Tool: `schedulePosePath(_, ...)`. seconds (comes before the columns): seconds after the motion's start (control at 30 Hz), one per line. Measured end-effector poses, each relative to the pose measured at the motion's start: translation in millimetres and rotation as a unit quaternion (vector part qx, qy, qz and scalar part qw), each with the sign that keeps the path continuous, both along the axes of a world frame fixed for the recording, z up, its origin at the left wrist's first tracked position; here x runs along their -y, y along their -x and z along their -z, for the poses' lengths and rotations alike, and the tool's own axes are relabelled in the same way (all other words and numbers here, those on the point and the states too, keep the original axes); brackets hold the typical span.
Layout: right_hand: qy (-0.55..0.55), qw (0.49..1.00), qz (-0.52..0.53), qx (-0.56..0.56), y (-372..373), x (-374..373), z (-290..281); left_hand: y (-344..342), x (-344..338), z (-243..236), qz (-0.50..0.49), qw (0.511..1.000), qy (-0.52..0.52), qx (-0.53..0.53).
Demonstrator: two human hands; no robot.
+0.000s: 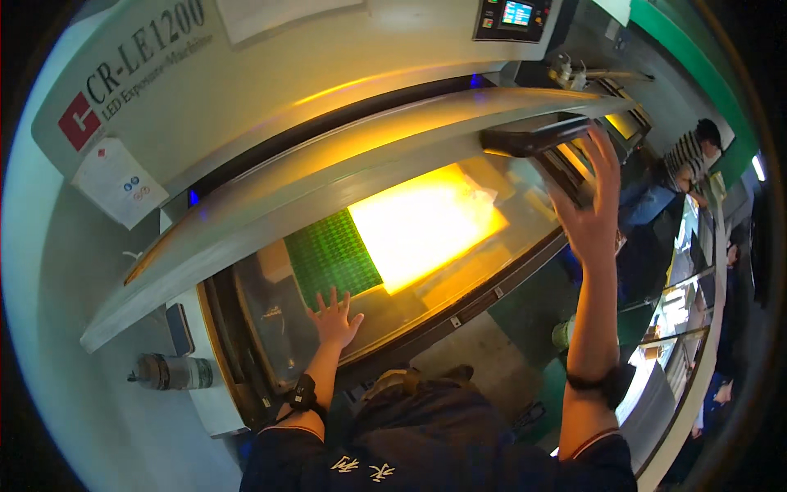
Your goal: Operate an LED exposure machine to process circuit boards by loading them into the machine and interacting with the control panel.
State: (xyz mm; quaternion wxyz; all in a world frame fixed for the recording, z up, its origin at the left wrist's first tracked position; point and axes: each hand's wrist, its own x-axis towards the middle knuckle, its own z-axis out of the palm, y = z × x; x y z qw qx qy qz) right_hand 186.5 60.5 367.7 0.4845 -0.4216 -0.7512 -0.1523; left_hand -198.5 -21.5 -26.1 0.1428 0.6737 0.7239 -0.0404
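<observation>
My left hand (334, 321) lies with fingers spread on the near edge of a green patterned panel (332, 258), which rests on the machine's flat glass-like bed (402, 320). Beside the panel, a brightly lit yellow-white area (430, 221) glows too strongly to show detail. My right hand (592, 201) is raised at the bed's right end, fingers apart, with nothing seen in it. Its fingertips are close to a black handle-like block (533, 138) under the raised lid (352, 160); whether they touch it I cannot tell.
The large pale machine (270, 74) has a control panel with a small screen (516, 14). Left of the bed are a phone-like dark object (179, 329) and a bottle-like container (174, 371). At right, another person (693, 156) sits near a long lit table (676, 287).
</observation>
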Motion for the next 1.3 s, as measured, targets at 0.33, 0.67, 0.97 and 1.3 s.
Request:
schedulePosePath(0.33,0.114,0.981,0.044,0.149,-28,-12,16,-60,51,8,-0.087,0.96,-0.183,0.194)
schedulePosePath(0.67,0.589,0.646,0.016,0.486,-69,55,276,-138,128,-24,0.013,0.779,0.178,0.601)
schedulePosePath(0.97,0.645,0.555,-0.038,0.523,-63,50,394,-41,51,21,0.08,0.93,-0.079,0.35)
schedulePosePath(1.3,0.548,0.8,-0.032,0.241,-89,108,381,-66,-6,37,0.004,0.987,-0.157,0.018)
